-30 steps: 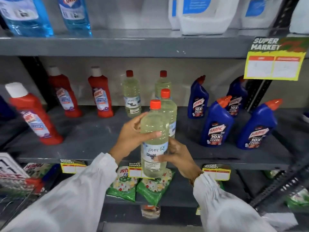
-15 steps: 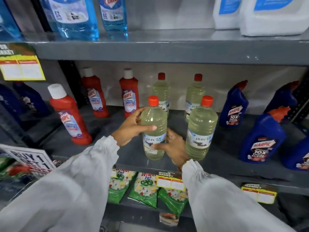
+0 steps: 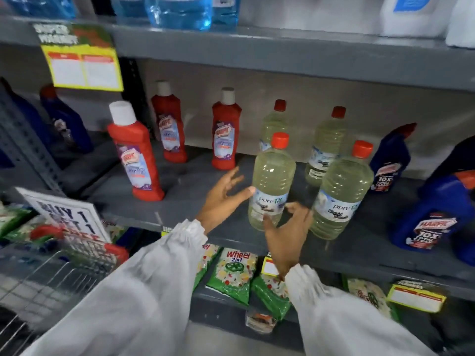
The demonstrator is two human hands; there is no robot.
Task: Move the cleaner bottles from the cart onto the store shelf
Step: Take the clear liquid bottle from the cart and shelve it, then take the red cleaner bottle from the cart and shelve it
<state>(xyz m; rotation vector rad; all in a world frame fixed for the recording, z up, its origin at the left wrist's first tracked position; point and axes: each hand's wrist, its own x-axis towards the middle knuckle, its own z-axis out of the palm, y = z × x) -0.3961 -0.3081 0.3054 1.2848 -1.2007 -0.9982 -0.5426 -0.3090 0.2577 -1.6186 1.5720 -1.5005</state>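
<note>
A clear bottle of pale yellow cleaner with a red cap [image 3: 272,176] stands upright near the front of the grey middle shelf [image 3: 185,199]. My left hand [image 3: 222,199] is just left of it, fingers spread, thumb tip at its label. My right hand [image 3: 289,232] is below and in front of it, fingers apart and holding nothing. A second bottle of the same kind [image 3: 341,194] stands to its right, and two more [image 3: 325,147] stand behind. The wire cart [image 3: 48,278] shows at the lower left.
Red cleaner bottles [image 3: 138,152] stand on the left of the shelf, blue toilet-cleaner bottles [image 3: 434,214] on the right. Green detergent packs [image 3: 235,271] lie on the shelf below. A yellow price sign [image 3: 82,65] hangs from the upper shelf, which carries blue liquid bottles [image 3: 180,11].
The bottle went from held in the air to standing on the shelf. Both hands have let go and opened, drawing back slightly. The view has swung to the left.
</note>
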